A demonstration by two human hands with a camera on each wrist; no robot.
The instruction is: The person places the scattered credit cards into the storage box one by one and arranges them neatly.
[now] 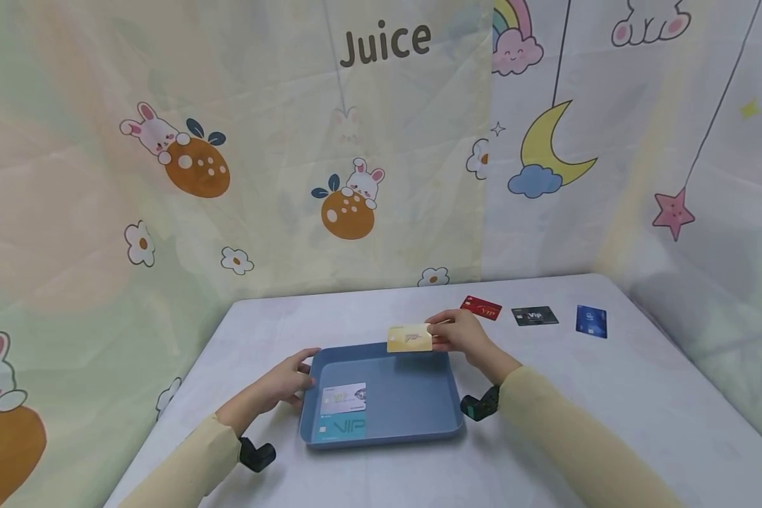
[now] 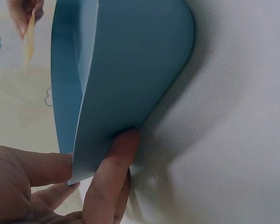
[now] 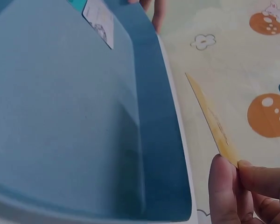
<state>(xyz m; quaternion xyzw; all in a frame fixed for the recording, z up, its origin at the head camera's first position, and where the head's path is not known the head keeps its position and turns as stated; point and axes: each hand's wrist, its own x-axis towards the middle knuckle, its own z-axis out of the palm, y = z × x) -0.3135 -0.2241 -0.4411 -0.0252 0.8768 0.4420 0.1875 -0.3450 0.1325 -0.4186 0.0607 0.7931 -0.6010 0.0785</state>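
A gold card point(image 1: 409, 338) is pinched by its right end between the thumb and fingers of my right hand point(image 1: 462, 334), above the far rim of a blue tray point(image 1: 413, 395). The right wrist view shows the card point(image 3: 212, 121) nearly edge-on, apart from the tray wall. My left hand point(image 1: 287, 381) grips the tray's left edge near the far corner; in the left wrist view its fingers point(image 2: 109, 182) press the outer wall. Inside the tray at left lie a silver VIP card point(image 1: 343, 398) and a teal VIP card point(image 1: 341, 427), the silver one partly over the teal.
On the white table point(image 1: 546, 409), beyond the tray to the right, a red VIP card point(image 1: 481, 307), a black Vip card point(image 1: 535, 316) and a blue card point(image 1: 591, 322) lie in a row. A printed curtain point(image 1: 279, 212) hangs behind the table.
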